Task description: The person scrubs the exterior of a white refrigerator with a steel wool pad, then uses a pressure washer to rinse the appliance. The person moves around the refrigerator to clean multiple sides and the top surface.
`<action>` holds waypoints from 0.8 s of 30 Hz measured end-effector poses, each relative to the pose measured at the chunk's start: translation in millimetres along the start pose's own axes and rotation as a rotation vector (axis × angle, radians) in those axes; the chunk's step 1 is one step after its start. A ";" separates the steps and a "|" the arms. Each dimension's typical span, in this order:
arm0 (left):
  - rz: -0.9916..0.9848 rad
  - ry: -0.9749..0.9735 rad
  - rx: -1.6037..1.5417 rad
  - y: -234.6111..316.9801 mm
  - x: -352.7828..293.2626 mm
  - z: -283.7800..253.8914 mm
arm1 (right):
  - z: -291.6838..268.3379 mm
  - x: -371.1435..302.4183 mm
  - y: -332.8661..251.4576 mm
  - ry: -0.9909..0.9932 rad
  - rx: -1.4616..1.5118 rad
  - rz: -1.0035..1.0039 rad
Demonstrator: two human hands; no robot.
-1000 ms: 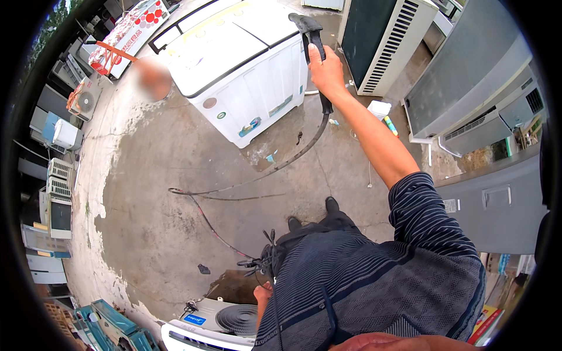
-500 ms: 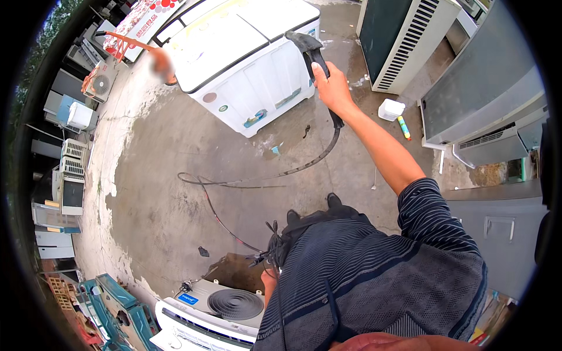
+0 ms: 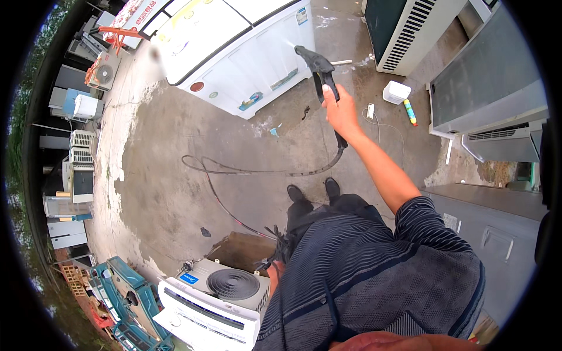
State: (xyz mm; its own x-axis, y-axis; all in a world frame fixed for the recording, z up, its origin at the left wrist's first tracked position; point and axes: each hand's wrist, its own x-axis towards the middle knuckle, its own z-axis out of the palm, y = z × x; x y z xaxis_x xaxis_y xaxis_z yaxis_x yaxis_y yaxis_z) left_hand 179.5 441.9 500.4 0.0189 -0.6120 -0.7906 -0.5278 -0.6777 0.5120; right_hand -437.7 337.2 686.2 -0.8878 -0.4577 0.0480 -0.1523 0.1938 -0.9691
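My right hand [image 3: 343, 111] has its fingers closed around the grip of the black pistol-shaped spray gun [image 3: 318, 64], in front of the large white box-shaped appliance [image 3: 246, 70]. My left hand [image 3: 276, 272] is partly hidden; I cannot tell what it holds. I judge the gun stiff and quite light, maybe slippery when wet, so the grip suits best. The long thin black hose [image 3: 310, 172] can drag. The appliance's black-rimmed top edge needs care; over the grey concrete floor [image 3: 158, 193] there is room.
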 end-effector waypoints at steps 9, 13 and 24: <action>-0.060 -0.052 -0.026 -31.6 16.3 10.5 | -12.1 -31.9 31.6 -0.020 0.057 -0.014; -0.069 -0.057 -0.039 -25.8 26.2 10.6 | -11.8 -23.4 38.1 0.137 0.136 0.041; -0.112 -0.079 -0.054 -39.0 23.3 17.6 | -40.5 -2.0 64.2 0.194 0.046 0.137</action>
State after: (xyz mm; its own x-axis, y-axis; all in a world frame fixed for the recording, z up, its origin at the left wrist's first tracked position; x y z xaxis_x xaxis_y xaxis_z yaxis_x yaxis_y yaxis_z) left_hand 185.6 461.2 456.1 0.0076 -0.4987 -0.8668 -0.4794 -0.7625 0.4345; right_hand -463.3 385.6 633.7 -0.9663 -0.2539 -0.0431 -0.0091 0.2010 -0.9796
